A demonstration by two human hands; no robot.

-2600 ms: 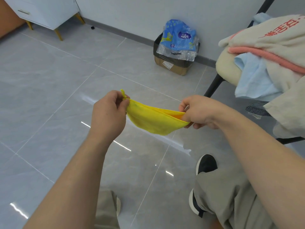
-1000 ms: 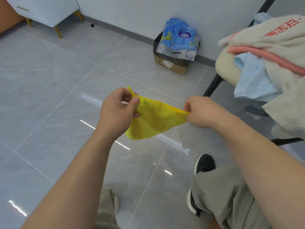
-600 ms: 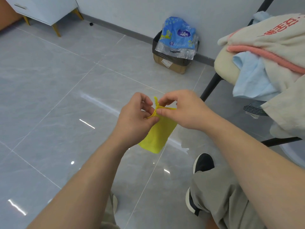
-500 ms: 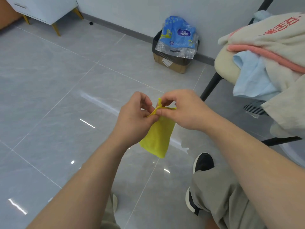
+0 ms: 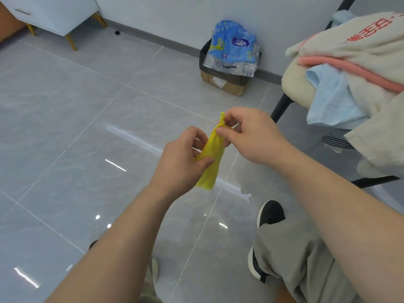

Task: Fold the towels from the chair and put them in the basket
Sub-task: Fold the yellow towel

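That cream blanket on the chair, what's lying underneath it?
Under the cream blanket a pink towel and a light blue towel poke out over the chair. Anything deeper in the pile is covered.

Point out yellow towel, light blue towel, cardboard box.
yellow towel (image 5: 210, 165): head view, middle of the hanging folded strip.
light blue towel (image 5: 328, 99): head view, drape over the chair edge.
cardboard box (image 5: 227, 84): head view, brown front face.

- One yellow towel (image 5: 211, 157), held by two hands: left hand (image 5: 182, 162), right hand (image 5: 251, 137).
- One chair (image 5: 294, 88) at two o'clock, towels heaped on it; I cannot count them.
- One cardboard box (image 5: 223, 80) at twelve o'clock.
- One white cabinet (image 5: 54, 12) at ten o'clock.
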